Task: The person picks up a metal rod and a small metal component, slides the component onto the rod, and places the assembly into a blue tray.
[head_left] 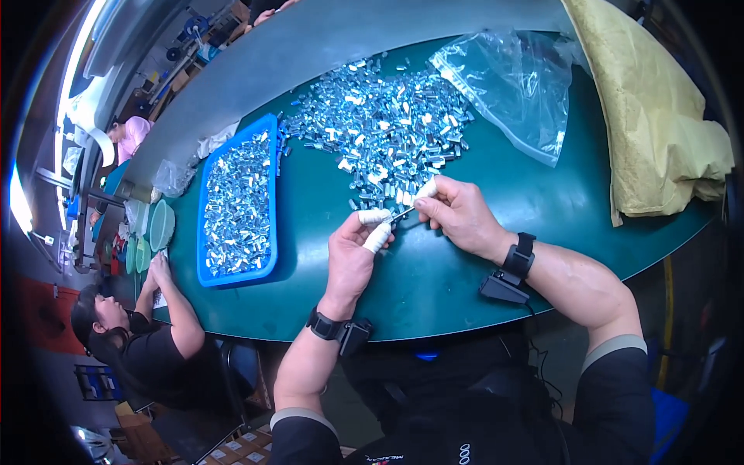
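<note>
A loose pile of small shiny metal parts (387,116) lies on the green tabletop in front of me. At the pile's near edge, my left hand (349,260) is closed in a pinch, white covers on its fingertips. Between those fingers is a small metal part (390,218), mostly hidden. My right hand (465,217), with a white cover on its index finger, pinches a thin metal rod (403,212). The rod's far end meets the part at my left fingertips; whether it enters it I cannot tell.
Left of the pile stands a blue tray (275,194) full of similar metal parts. A clear plastic bag (515,93) lies at the back right, beside a yellowish sack (651,116). Green baskets (161,225) and a seated co-worker (139,333) are at the far left.
</note>
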A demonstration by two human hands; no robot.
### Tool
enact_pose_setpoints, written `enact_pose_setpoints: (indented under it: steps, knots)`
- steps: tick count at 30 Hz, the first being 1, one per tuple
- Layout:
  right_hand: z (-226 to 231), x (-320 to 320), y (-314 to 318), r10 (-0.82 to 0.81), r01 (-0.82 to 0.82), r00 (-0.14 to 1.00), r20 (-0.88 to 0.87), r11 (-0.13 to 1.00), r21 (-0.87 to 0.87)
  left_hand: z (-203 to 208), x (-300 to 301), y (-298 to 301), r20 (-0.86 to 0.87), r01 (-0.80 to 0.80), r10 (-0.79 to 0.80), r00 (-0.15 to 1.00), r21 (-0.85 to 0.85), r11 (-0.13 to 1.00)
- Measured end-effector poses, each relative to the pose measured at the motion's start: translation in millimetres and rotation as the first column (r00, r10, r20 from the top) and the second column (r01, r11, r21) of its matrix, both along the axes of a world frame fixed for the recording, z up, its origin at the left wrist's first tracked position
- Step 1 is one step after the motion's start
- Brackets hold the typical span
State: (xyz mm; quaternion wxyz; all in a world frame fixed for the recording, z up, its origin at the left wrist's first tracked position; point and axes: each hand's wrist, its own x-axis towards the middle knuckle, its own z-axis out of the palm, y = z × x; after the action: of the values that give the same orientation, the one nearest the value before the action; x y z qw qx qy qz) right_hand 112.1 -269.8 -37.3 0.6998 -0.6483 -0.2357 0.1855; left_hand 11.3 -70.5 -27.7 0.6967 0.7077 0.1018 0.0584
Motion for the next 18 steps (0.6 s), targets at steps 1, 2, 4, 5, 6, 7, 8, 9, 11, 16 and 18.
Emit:
enact_pose_setpoints:
  steps: [1, 2, 4, 5, 6, 7, 8, 9, 11, 16, 18]
  knots:
    - [1.5, 3.2, 0.3, 0.015, -0.015, 1.000, 0.021, 1.000, 0.004, -0.9, 0.4, -0.3, 0.012, -0.001, 0.001, 1.000, -0.001, 1.000]
    - [1.7, 4.8, 1.1, 0.030, -0.031, 0.999, 0.044, 1.000, 0.007, -1.7, 0.3, -0.5, 0.025, -0.004, 0.004, 1.000, -0.002, 1.000]
    - [-1.8, -0.6, -0.3, 0.032, -0.031, 0.999, 0.020, 0.999, -0.029, -3.2, -1.4, -0.7, 0.038, -0.011, 0.011, 0.999, -0.005, 1.000]
    - [-2.6, -4.1, -1.2, 0.031, -0.031, 1.000, -0.001, 0.998, -0.062, -4.0, -3.0, -1.2, 0.025, -0.009, 0.010, 1.000, -0.027, 1.000]
    - [-2.0, -5.7, -0.6, 0.031, -0.033, 0.999, -0.021, 0.995, -0.094, -4.5, -4.9, -1.5, 0.013, -0.007, 0.008, 1.000, -0.049, 0.999]
    - [-1.6, -5.3, 0.6, 0.037, -0.039, 0.999, -0.021, 0.995, -0.096, -4.4, -6.2, -1.5, 0.000, -0.006, 0.006, 1.000, -0.072, 0.997]
    - [-1.2, -4.7, 1.2, 0.027, -0.027, 1.000, -0.004, 0.994, -0.102, -4.4, -6.6, -0.8, -0.001, -0.012, 0.012, 1.000, -0.074, 0.997]
    - [0.3, -4.3, 1.7, 0.017, -0.015, 1.000, 0.014, 0.994, -0.106, -2.9, -6.1, -0.3, 0.000, 0.006, -0.006, 1.000, -0.061, 0.998]
    - [3.5, -4.9, 0.6, 0.000, 0.003, 1.000, 0.026, 0.994, -0.109, -1.2, -4.0, -0.7, -0.001, 0.054, -0.054, 0.999, -0.033, 0.998]
    - [8.2, -7.0, -0.5, 0.070, -0.039, 0.989, 0.131, 0.973, -0.226, -4.7, -3.2, -6.9, 0.022, 0.090, -0.089, 0.996, -0.044, 0.995]
    - [8.6, -7.2, 1.8, 0.079, -0.038, 0.985, 0.156, 0.969, -0.246, -6.6, -2.5, -5.4, 0.040, 0.083, -0.083, 0.996, -0.008, 0.997]
